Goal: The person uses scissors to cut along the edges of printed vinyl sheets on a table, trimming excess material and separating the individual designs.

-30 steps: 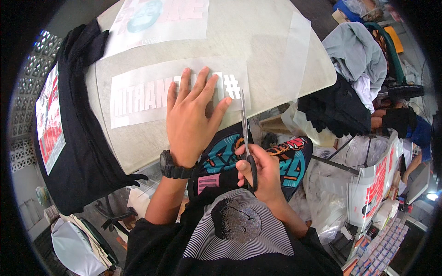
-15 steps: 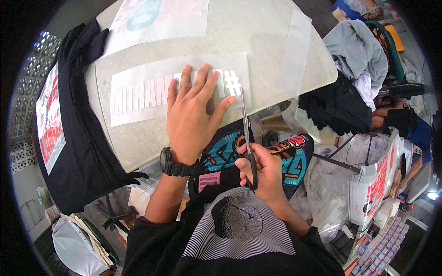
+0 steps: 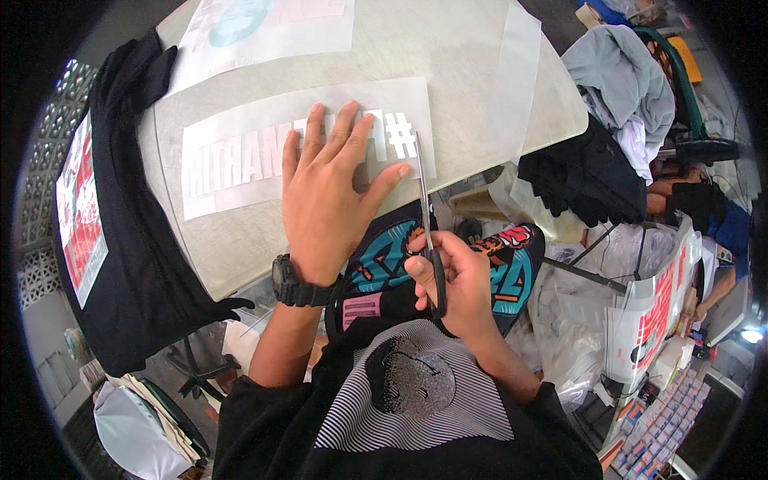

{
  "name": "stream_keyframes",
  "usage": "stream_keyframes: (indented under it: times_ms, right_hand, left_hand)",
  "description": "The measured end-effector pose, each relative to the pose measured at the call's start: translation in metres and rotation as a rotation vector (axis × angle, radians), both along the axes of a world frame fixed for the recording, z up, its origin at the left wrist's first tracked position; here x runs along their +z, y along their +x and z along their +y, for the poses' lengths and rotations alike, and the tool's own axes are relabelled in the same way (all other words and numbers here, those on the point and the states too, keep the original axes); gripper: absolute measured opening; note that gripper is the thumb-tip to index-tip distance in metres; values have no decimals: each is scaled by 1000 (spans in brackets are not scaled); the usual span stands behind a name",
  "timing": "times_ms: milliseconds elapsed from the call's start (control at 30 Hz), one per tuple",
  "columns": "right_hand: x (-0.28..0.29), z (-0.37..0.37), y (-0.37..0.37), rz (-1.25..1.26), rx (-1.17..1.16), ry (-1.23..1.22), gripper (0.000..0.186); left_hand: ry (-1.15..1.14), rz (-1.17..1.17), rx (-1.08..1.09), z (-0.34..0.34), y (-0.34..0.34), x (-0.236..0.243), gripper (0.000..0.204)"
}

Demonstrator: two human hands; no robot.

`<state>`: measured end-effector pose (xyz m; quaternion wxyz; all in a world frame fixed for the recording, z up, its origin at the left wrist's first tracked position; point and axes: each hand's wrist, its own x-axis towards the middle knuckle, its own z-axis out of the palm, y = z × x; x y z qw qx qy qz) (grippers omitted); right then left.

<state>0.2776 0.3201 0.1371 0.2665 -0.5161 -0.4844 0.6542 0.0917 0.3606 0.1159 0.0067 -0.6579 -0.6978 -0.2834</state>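
Observation:
My left hand [image 3: 326, 196], a black watch on its wrist, lies flat on a translucent transfer sheet [image 3: 416, 100]. Its fingers are spread and hide some of the pale mirrored lettering. In my right hand [image 3: 456, 282] are scissors [image 3: 424, 188] with black handles and long metal blades. The blades point away from me, at the right end of the sheet just beside the white hash symbol [image 3: 400, 134]. They look nearly closed, and the strip of sheet to their right is narrow. Under the sheet is the pale table [image 3: 472, 96].
Another printed sheet [image 3: 296, 32] lies at the far left of the table, and a clear sheet [image 3: 512, 80] toward its right end. Black cloth [image 3: 132, 216] hangs over the left edge. Grey and black garments [image 3: 620, 76] are piled at right, with plastic bags [image 3: 560, 328] below.
The scissor tips have moved farther from me along the right side of the hash symbol. The sheet and my left hand appear slightly farther left, with the hand still flat.

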Motion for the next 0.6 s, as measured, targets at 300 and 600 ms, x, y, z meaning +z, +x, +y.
stream_keyframes:
  times_ms: [300, 600]
  right_hand:
    - [0, 2, -2, -15, 6, 3, 39]
    - [-6, 2, -2, -20, 1, 49, 40]
  left_hand:
    - [8, -9, 6, 0, 1, 1, 62]
    - [-57, -39, 11, -5, 3, 3, 62]
